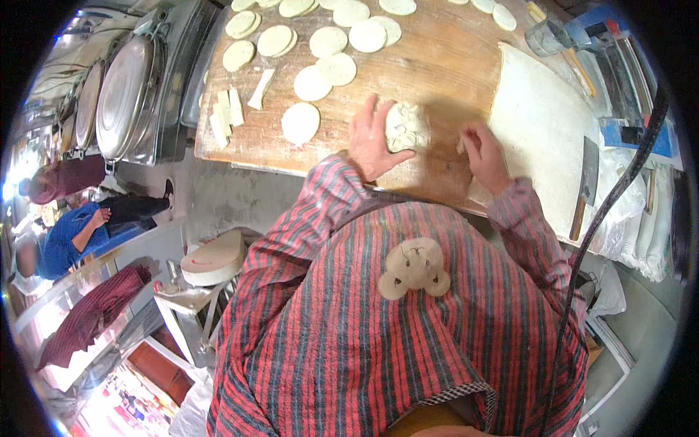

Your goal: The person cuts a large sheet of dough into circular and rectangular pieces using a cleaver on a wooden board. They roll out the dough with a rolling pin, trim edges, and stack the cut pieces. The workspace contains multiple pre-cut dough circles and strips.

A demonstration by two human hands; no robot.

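My left hand (370,138) curves round the left side of a lumpy mound of white dough (406,127), its thumb along the near side and its fingers toward the far side. The mound rests on the wooden board (451,80) close to my body. To the right of it, my right hand (486,159) is closed in a pinch above the board. A small pale bit shows at its fingertips, too small to name. A flat round of dough (301,122) lies left of my left hand, and several more rounds (328,41) are spread beyond it, some overlapping.
Cut dough strips (220,120) lie at the board's left edge. A white floured sheet (535,124) covers its right side, with a dark-bladed scraper (587,175) on it. A metal cup (546,38) stands far right. Round metal lids (129,95) and a seated person (76,229) are at left.
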